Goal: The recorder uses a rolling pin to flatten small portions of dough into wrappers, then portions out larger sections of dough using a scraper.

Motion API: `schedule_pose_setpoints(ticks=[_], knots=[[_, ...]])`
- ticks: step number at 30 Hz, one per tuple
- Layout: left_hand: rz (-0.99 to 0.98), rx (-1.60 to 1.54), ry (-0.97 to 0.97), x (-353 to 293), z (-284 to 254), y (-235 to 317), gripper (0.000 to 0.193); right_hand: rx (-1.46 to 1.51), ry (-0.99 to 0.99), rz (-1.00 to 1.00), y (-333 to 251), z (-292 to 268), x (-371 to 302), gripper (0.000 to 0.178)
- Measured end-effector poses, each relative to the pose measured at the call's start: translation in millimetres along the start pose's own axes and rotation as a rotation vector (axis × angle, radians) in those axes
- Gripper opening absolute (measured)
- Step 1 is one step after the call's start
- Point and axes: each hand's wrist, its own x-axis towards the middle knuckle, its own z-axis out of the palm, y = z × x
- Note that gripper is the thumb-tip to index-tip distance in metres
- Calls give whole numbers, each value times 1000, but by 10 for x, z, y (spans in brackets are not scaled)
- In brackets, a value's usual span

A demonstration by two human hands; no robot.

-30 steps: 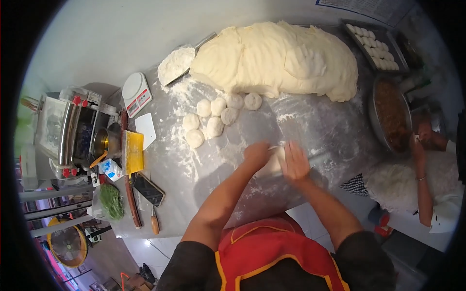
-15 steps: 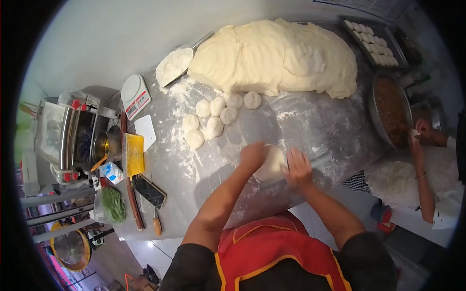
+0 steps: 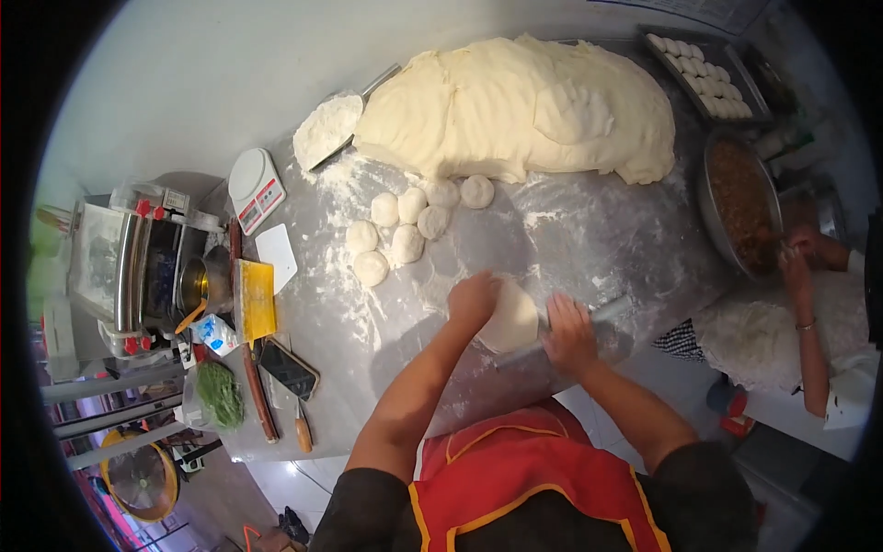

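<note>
Pale dough disc (image 3: 511, 322), left grip (image 3: 474, 301) curled at its edge, hold unclear, right grip (image 3: 568, 336) flattened alongside

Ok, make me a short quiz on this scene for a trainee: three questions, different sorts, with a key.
1. Count: how many dough balls lie loose on the table?
2. Choose: which is nearest the left hand?
a) the phone
b) the flattened dough
c) the kitchen scale
3. True or false: the metal scoop lies to the left of the large dough mass.

Key: 1. Eight. 2. b. 3. True.
</note>
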Motion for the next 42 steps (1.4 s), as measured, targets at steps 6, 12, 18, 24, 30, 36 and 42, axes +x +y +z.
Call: schedule_pose_setpoints(ticks=[6,12,18,24,30,36,42], knots=[[152,-20,-135,-37,52,-67,30,85,-94,181,-35,-56,721,62],[33,98,-169,86,-60,320,33,80,1,137,-26,42,912,62],[-45,-209,42,-202,164,-400,30,93,6,0,-60,-126,-91,66],[40,239,-199,3,-91,490,35,45,23,183,53,87,987,68],[332,54,-326,271,143,306,40,127,-119,85,-163,-252,-334,73],[320,-455,90,1093,423,935,44,103,-26,51,-160,-196,-411,69],[376,471,624,1464,-227,85,32,71,98,40,-159,-133,-303,57]])
